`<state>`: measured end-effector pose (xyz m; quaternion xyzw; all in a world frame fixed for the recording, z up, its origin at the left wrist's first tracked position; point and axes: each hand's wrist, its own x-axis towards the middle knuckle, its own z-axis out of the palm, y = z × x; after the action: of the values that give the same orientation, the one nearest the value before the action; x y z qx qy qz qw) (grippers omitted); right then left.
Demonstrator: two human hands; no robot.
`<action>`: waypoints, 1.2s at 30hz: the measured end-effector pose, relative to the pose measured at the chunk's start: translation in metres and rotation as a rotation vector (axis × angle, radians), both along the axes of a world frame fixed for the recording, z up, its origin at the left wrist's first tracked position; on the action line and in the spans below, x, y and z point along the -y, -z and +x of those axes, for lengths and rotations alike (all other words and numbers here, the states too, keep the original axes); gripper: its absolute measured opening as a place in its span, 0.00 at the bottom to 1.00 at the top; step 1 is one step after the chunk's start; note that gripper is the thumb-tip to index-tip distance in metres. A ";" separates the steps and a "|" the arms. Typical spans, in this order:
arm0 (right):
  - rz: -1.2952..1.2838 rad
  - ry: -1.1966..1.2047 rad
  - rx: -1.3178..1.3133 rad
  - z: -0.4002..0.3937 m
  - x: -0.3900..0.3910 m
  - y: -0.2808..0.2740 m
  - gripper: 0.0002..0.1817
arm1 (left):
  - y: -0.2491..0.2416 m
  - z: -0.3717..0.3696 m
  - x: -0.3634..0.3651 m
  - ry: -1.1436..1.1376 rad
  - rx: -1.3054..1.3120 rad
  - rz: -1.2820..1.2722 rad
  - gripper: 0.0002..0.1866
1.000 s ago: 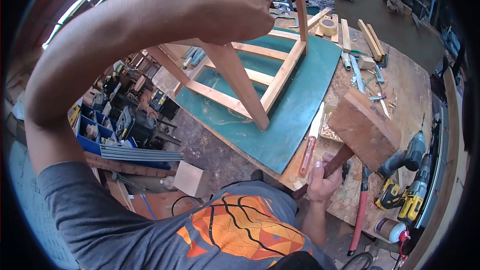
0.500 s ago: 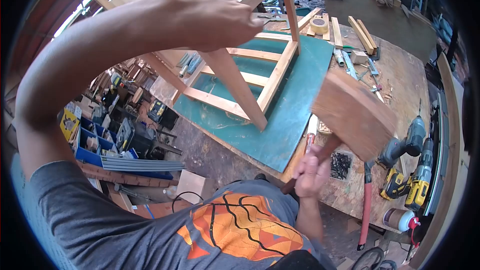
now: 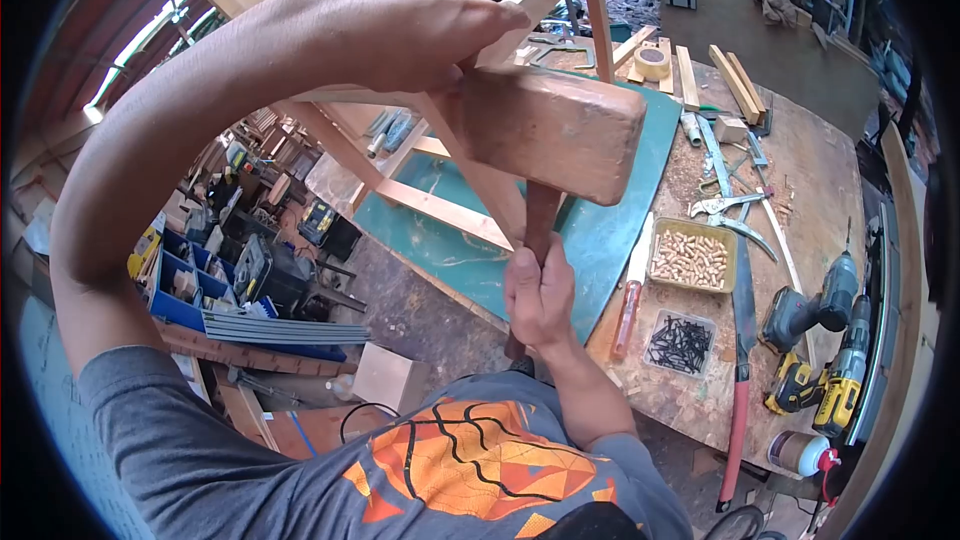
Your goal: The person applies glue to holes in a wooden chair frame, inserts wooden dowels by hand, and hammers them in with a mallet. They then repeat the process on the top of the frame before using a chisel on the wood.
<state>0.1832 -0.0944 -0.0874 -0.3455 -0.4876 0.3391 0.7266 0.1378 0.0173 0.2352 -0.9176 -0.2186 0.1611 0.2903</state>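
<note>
In my right hand (image 3: pixel 540 298) is the handle of a wooden mallet (image 3: pixel 560 130), its big block head raised in front of the chair frame. My left hand (image 3: pixel 430 25) is closed at the upper part of the wooden chair frame (image 3: pixel 448 212), my bent arm reaching across from the left. The mallet head overlaps the near leg and the wrist side of that hand in this view. Beneath the frame lies a green board (image 3: pixel 440 262). The fingers of my left hand are partly hidden.
On the bench (image 3: pixel 640 380) to the right are a tub of wooden dowels (image 3: pixel 690 255), a tray of black screws (image 3: pixel 680 342), a chisel (image 3: pixel 630 305), a handsaw (image 3: pixel 738 370), pliers (image 3: pixel 730 208) and drills (image 3: pixel 845 365). Tape (image 3: pixel 651 63) and wood strips lie farther back.
The mallet has swung from the right to the left, up against the frame in view, and my right hand moved left with it. My left hand stays at the frame.
</note>
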 end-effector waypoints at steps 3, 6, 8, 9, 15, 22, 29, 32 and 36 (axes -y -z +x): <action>0.072 0.090 -0.071 0.005 0.006 -0.006 0.21 | -0.003 0.006 0.001 -0.026 -0.014 -0.086 0.39; 0.069 0.124 -0.118 -0.001 0.005 -0.001 0.21 | -0.002 0.006 0.004 -0.066 -0.010 -0.079 0.41; 0.087 0.244 0.182 0.009 0.001 -0.009 0.19 | -0.002 0.006 0.007 -0.062 -0.017 -0.060 0.42; 0.028 0.132 0.047 0.008 0.005 -0.009 0.18 | -0.002 0.005 0.006 -0.059 -0.025 -0.040 0.42; -0.016 0.012 0.027 0.006 0.001 -0.010 0.17 | 0.000 -0.001 0.000 0.068 -0.041 0.043 0.42; 0.116 -0.035 -0.305 0.004 0.014 -0.011 0.16 | -0.010 -0.019 -0.002 0.065 0.099 -0.093 0.47; 0.143 -0.013 -0.372 0.011 0.008 0.007 0.19 | 0.005 -0.030 0.019 0.511 0.292 0.120 0.27; 0.153 0.063 -0.531 0.044 0.019 0.011 0.19 | 0.050 -0.024 0.047 0.543 0.381 -0.132 0.27; 0.118 0.288 -0.437 0.098 0.057 0.037 0.17 | 0.171 -0.044 0.064 0.317 0.863 -0.567 0.18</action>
<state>0.2808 -0.1511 -0.1242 -0.2867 -0.2839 0.2699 0.8743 0.0939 -0.0468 0.0642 -0.9645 -0.1247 -0.2237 -0.0644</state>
